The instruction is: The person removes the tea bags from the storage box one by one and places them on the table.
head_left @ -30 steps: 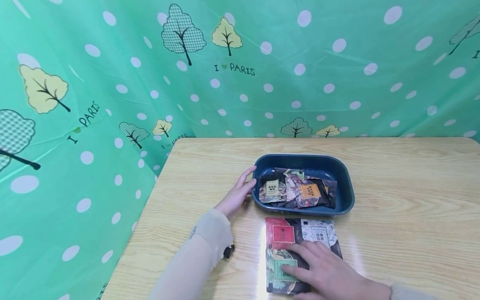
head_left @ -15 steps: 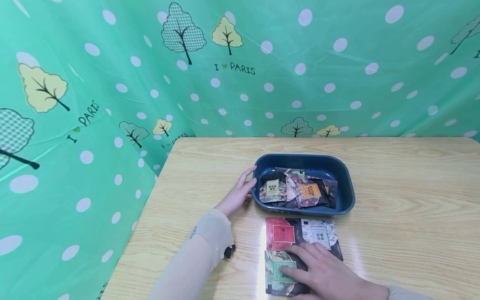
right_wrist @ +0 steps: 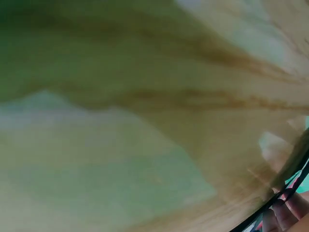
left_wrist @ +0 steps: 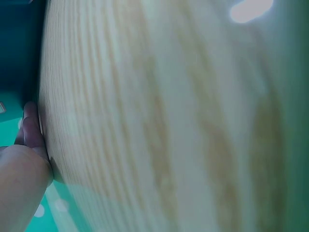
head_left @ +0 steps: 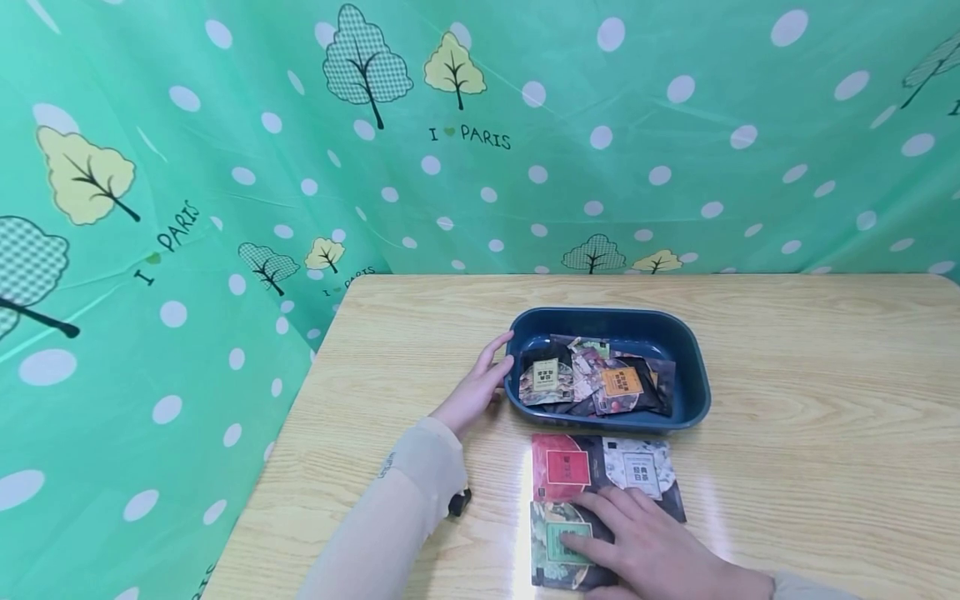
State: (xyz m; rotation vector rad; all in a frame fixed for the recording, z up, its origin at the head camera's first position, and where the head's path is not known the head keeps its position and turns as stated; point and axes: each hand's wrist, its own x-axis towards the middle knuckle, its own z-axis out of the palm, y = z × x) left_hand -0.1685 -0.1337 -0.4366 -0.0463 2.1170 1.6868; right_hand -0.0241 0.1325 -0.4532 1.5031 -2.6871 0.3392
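Blue bin [head_left: 695, 379], one: on the wooden bench [head_left: 810, 417], holding a loose pile of overlapping flat packets, among them a cream-labelled packet [head_left: 546, 377] at left and an orange-labelled packet [head_left: 622, 382] near the middle.

Left hand [head_left: 476, 392]: at the bin's left end, fingers extended and slightly apart, touching its outer wall.

Red packet [head_left: 566, 468] and grey-white packet [head_left: 640, 468]: flat, side by side, just in front of the bin.

Green packet [head_left: 557, 568]: flat on the bench, nearer the person than the red one, partly covered.

Right hand [head_left: 660, 546]: palm down, fingers spread, resting on the green packet.

Small black object [head_left: 458, 503]: beside the left sleeve [head_left: 405, 492], partly hidden.
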